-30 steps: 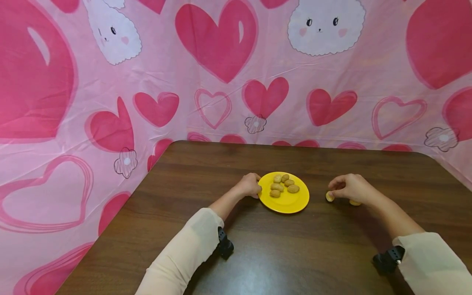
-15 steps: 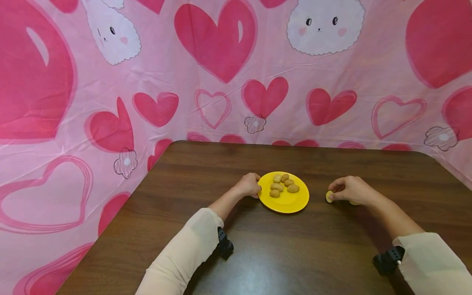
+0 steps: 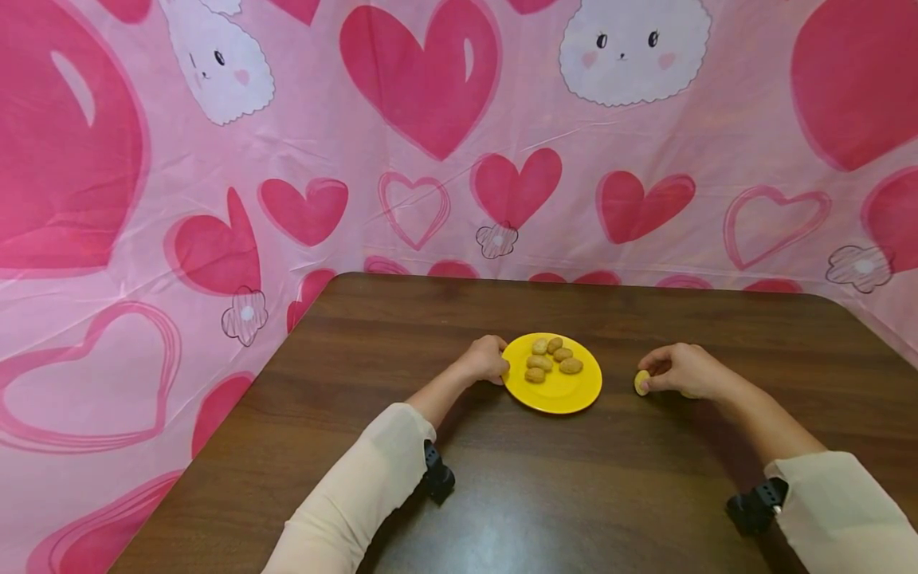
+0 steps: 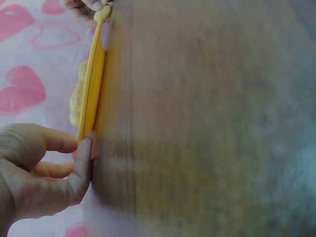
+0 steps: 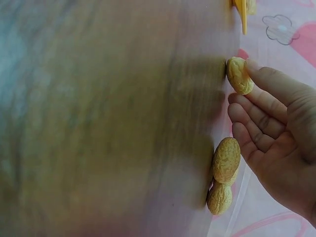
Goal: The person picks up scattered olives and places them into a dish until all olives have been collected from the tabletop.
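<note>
At its left rim, the yellow plate point(image 3: 562, 399) is pinched between thumb and fingers of my left hand point(image 3: 484, 360). Several small, wrinkled, yellow-brown potatoes point(image 3: 539, 363) lie on it, towards the far side. Right of the plate, my right hand point(image 3: 692, 371) pinches one small potato point(image 5: 239, 75) between thumb and forefinger, close to the table surface. Its other fingers curl loosely, holding nothing. Below that palm in the right wrist view sit more small potatoes point(image 5: 226, 159), bunched together and partly overlapping; the head view mostly hides them behind the hand.
A brown wooden table point(image 3: 459, 319) bears everything. Behind and to its left hangs a pink cloth point(image 3: 409, 96) with hearts. A black camera point(image 3: 436, 474) is strapped at the left sleeve, another black camera point(image 3: 756, 506) at the right sleeve.
The potato at the right fingertips has turned slightly and now shows a broader oval. My right hand has dipped a little over the other potatoes. The left hand and plate stay put.
</note>
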`<state>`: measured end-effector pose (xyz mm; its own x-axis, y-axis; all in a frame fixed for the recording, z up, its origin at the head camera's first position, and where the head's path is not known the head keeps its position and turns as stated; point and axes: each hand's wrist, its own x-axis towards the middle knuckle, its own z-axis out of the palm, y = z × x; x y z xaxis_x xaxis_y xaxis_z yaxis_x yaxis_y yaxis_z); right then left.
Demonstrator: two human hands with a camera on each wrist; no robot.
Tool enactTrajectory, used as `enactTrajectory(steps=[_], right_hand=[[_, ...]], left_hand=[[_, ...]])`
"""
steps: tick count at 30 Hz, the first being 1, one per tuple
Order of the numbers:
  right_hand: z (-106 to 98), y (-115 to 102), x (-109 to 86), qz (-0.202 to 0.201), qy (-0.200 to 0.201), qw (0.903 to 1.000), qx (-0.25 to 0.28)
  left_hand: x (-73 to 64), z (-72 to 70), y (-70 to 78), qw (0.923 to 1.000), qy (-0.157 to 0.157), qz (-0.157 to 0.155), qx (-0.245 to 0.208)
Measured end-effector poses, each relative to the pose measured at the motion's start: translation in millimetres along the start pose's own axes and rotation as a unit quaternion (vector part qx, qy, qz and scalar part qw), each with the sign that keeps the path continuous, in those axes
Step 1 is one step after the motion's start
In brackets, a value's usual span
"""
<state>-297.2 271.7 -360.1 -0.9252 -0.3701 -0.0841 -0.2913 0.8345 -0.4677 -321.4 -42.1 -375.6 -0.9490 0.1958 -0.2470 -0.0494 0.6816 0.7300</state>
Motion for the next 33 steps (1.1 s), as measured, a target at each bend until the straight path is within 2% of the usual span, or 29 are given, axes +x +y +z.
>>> enactTrajectory(steps=[19, 26, 33], right_hand=[[1.2, 2.3, 1.6, -0.022, 0.004, 0.9992, 0.034], [1.4, 3.3, 1.4, -0.015, 0.017, 0.9979, 0.061], [0.7, -1.4, 2.2, -0.024, 0.031, 0.9963, 0.077]], left_hand=[[1.0, 0.5, -0.3, 0.9999, 0.003, 0.003, 0.01], [1.3, 0.7, -1.0, 1.0, 0.001, 0.007, 0.007], [0.8, 0.4, -1.0, 0.9999, 0.002, 0.012, 0.004]])
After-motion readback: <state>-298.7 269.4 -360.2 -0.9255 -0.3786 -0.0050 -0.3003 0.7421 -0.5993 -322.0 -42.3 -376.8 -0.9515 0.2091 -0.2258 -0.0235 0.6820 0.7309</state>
